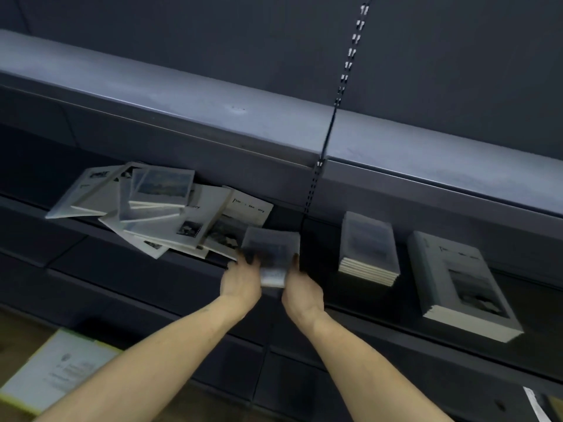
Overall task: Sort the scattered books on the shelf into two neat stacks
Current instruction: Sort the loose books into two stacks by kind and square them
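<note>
A small pale book (272, 249), blurred by motion, is held between both my hands just in front of the dark shelf (316, 248). My left hand (242, 278) grips its left edge and my right hand (301, 287) grips its right edge. To the left lies a loose heap of scattered books (161, 208), small and large ones overlapping at odd angles. On the right of the shelf stand two neat stacks: a stack of small books (368, 248) and, further right, a stack of large books (463, 284).
An upper shelf (213, 99) juts out above the books. A slotted upright rail (335, 102) divides the shelf bays. Lower shelves run below. A pale booklet (58, 370) lies on a wooden surface at the bottom left.
</note>
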`<action>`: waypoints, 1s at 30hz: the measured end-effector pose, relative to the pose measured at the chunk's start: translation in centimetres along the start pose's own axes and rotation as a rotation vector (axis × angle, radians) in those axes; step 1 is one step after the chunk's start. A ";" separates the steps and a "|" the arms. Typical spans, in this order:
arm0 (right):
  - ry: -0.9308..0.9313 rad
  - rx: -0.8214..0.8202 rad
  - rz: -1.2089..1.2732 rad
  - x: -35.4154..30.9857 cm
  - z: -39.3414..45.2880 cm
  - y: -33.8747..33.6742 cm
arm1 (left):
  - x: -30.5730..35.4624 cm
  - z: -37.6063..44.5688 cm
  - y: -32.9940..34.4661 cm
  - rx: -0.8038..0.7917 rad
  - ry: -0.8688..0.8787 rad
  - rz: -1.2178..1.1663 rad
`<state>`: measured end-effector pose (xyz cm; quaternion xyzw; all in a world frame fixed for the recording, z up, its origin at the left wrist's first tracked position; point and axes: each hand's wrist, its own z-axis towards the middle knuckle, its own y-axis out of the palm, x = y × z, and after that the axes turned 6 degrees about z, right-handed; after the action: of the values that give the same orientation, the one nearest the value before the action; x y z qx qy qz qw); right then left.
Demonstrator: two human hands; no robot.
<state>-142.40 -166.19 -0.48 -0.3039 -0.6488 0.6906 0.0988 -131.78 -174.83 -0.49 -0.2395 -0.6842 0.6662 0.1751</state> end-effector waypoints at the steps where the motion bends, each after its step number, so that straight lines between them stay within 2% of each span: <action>1: -0.011 -0.021 0.033 1.0 -0.5 -0.4 | 1.0 -0.7 0.0 -0.003 -0.013 -0.018; 5: -0.055 -0.052 0.081 4.7 -2.5 -0.8 | 4.3 -3.0 0.3 -0.058 -0.046 -0.124; 9: -0.083 -0.071 0.272 6.6 -4.0 -0.7 | 6.0 -4.9 0.8 -0.147 -0.067 -0.227; 14: -0.104 -0.120 0.370 7.6 -5.2 -0.8 | 6.2 -5.8 0.2 -0.163 -0.035 -0.240; 22: -0.073 -0.097 0.329 7.7 -4.1 -0.8 | 5.9 -4.8 -0.5 -0.130 -0.026 -0.241; 30: 0.003 -0.165 0.299 4.8 -2.4 -0.3 | 3.7 -3.0 0.7 -0.208 0.054 -0.151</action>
<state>-144.92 -161.58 -1.53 -0.4052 -0.6509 0.6414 -0.0291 -133.07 -170.26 -1.33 -0.2220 -0.7608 0.5697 0.2176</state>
